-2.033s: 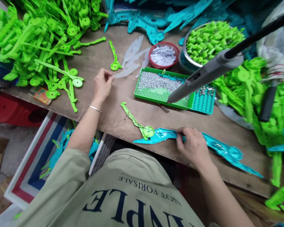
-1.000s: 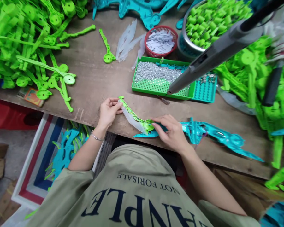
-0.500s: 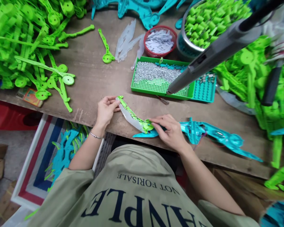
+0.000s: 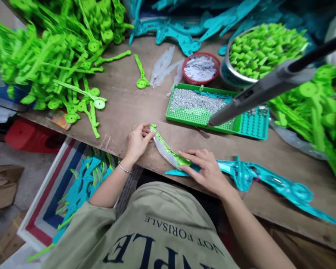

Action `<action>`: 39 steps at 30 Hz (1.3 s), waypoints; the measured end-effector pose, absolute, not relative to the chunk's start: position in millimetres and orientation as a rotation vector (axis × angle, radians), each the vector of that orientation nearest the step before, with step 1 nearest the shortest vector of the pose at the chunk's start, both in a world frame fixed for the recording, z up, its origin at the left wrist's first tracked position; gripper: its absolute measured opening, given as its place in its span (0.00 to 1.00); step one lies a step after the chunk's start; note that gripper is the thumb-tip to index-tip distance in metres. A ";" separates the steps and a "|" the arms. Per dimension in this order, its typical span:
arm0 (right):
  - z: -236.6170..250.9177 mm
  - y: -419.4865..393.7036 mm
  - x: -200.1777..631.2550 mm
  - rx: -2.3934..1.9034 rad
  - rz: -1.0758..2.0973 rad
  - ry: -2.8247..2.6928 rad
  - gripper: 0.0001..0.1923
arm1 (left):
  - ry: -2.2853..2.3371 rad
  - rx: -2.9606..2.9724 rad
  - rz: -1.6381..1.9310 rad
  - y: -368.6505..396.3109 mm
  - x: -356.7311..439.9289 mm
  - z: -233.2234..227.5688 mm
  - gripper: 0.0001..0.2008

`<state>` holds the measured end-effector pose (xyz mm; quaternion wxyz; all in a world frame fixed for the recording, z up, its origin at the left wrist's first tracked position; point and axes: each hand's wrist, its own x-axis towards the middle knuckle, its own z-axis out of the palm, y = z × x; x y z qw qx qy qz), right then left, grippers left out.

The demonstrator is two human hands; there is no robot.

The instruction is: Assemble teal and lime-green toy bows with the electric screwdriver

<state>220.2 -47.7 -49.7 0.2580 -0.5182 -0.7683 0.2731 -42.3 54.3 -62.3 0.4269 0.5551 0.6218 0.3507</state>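
Note:
My left hand (image 4: 139, 141) pinches the upper tip of a curved bright green plastic arm (image 4: 184, 162). Along the arm's near side lies a translucent white blade-shaped piece (image 4: 162, 150). The fingers of my right hand (image 4: 204, 170) close on the arm's wide, round end, with the thumb at its near edge. Beneath that hand runs a long teal plastic shell (image 4: 242, 175), its pointed left end sticking out under the green arm. Thin wires show near the shell's middle. My right palm hides part of the shell.
A grey power screwdriver (image 4: 249, 95) hangs over a green tray (image 4: 203, 120) of small screws. Behind are a red basket (image 4: 187, 76) of white pieces and a metal bowl (image 4: 226, 71) of green parts. Green arms (image 4: 44, 63) heap at left; more lie right.
The head view has shifted, so the bench appears lower and further right. My right fingers sit a little more spread over the arm's round end. My left hand keeps its pinch on the tip.

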 end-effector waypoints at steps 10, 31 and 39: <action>-52.2 -47.5 218.3 -1.411 0.699 -2.147 0.22 | 1.847 2.320 0.415 37.2 -45.6 -51.6 0.14; -32.9 -45.3 222.1 -1.475 0.925 -2.167 0.33 | 1.579 2.341 0.494 54.1 -58.7 -58.0 0.16; -29.7 -44.6 214.7 -1.448 0.867 -2.123 0.26 | 1.560 2.316 0.555 52.2 -59.6 -57.2 0.18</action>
